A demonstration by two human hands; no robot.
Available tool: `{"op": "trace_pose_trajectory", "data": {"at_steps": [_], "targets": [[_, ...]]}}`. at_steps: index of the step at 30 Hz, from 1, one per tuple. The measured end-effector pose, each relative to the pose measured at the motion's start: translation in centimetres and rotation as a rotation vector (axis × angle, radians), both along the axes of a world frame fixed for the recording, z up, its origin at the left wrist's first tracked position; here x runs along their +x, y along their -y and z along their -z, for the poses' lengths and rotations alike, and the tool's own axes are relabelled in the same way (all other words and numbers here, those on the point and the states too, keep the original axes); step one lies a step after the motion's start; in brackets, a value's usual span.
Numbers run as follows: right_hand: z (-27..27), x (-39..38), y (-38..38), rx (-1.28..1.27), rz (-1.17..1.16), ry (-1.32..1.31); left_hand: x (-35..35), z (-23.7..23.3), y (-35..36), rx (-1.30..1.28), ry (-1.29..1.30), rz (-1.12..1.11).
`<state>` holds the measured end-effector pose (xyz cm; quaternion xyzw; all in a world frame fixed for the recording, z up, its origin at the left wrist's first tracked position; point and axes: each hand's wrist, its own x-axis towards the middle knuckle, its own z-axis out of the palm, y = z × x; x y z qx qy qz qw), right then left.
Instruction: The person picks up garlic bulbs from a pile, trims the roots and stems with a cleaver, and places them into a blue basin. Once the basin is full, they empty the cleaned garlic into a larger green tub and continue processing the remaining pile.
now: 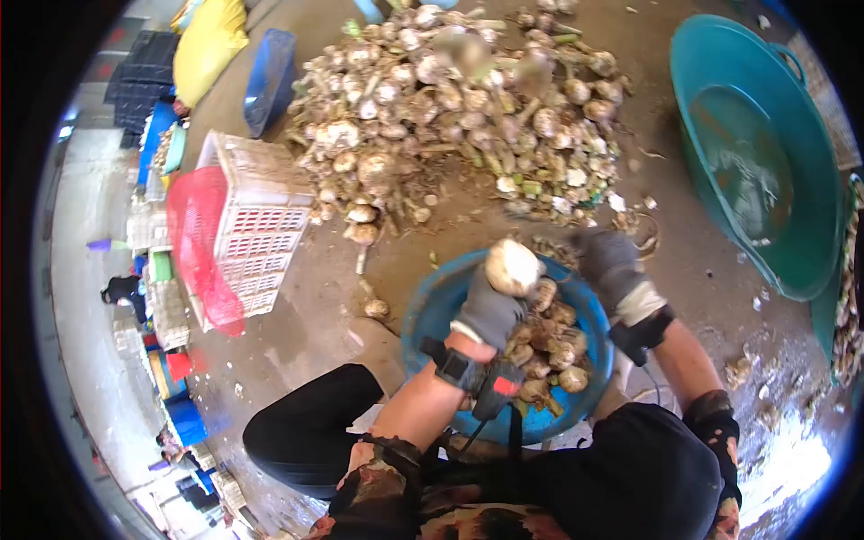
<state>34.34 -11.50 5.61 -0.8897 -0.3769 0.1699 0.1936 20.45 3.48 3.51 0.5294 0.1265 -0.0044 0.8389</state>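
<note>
My left hand [493, 310], in a grey glove, is wrapped round a large pale garlic bulb [513, 267] above the left part of a blue basin [418, 315]. More garlic bulbs [560, 346] with brownish skins lie inside the basin. My right hand [614, 270], gloved in grey too, is just beyond the basin's right rim. Its fingers are smeared by motion, and whatever they may hold cannot be made out. Past the basin, a big heap of garlic [414, 99] with cut stems covers the floor.
A white plastic crate [261, 225] with red netting [200, 243] stands at the left. A large green tub [702, 153] is at the right. A blue scoop-like container [270, 81] and a yellow sack [209, 49] lie at the upper left. Loose bulbs and scraps dot the floor.
</note>
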Motion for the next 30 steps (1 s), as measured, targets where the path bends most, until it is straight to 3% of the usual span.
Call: {"op": "trace_pose_trajectory", "data": {"at_steps": [1, 2, 3, 5, 6, 8, 9, 11, 13, 14, 15, 17, 18, 19, 21, 22, 24, 25, 28, 30], "targets": [[0.3, 1.4, 1.1, -0.140, -0.092, -0.013, -1.1, -0.9, 0.5, 0.917, -0.107, 0.023], [1.6, 2.2, 1.8, -0.283, 0.060, -0.176, -1.7, -5.4, 1.4, 0.155, -0.055, -0.083], [2.8, 2.4, 2.8, -0.327, 0.077, -0.176, -1.4, -9.8, 0.8, 0.401, -0.160, 0.096], [3.1, 2.2, 4.2, -0.303, 0.118, -0.173, -1.9, -10.6, -2.8, -0.021, -0.491, 0.215], [3.1, 2.1, 4.6, -0.306, 0.150, -0.197, -1.8, -10.0, -5.3, 0.075, -0.563, 0.128], [4.3, 1.9, 5.1, -0.275, 0.171, -0.214, -0.5, -10.2, -11.8, 0.087, -0.787, -0.276], [5.0, 1.8, 5.2, -0.249, 0.202, -0.234, -0.5, -7.8, -16.3, 0.279, -0.764, -0.463], [6.0, 1.6, 5.0, -0.262, 0.207, -0.213, 2.0, -7.8, -20.6, 0.331, -0.754, -0.531], [6.7, 1.4, 4.9, -0.248, 0.172, -0.213, 4.8, -4.5, -24.9, 0.813, -1.008, -0.406], [7.1, 1.3, 4.9, -0.231, 0.181, -0.193, 6.6, -5.5, -24.0, 1.192, -1.175, -0.317], [7.1, 1.4, 5.1, -0.225, 0.187, -0.184, 7.5, -6.5, -22.5, 1.292, -1.222, -0.331], [6.4, 1.3, 5.4, -0.205, 0.222, -0.218, 7.6, -7.7, -21.6, 1.154, -1.188, -0.301], [6.4, 1.3, 5.6, -0.209, 0.226, -0.224, 5.4, -2.5, -24.0, 1.249, -0.889, -0.564], [6.5, 1.6, 5.9, -0.247, 0.232, -0.274, 4.2, -5.8, -21.7, 0.495, -0.666, -0.435], [6.0, 1.9, 5.8, -0.288, 0.242, -0.326, 2.2, -6.1, -18.4, -0.099, -0.325, -0.367], [5.2, 1.9, 5.2, -0.223, 0.242, -0.326, 1.5, -6.4, -16.5, -0.102, -0.328, -0.365], [4.0, 1.7, 3.2, -0.181, 0.223, -0.296, 0.4, -6.7, -12.5, -0.473, -0.185, -0.316], [3.5, 1.6, 2.5, -0.114, 0.162, -0.252, 0.1, -6.5, -10.9, -0.480, -0.184, -0.319], [-1.6, 0.9, -0.8, 0.011, 0.043, -0.252, 0.8, -6.0, -7.0, -0.316, -0.157, -0.137], [-4.5, 0.6, -2.2, 0.090, 0.005, -0.301, 1.9, -6.2, -5.5, 0.834, -0.162, 0.192]]}}
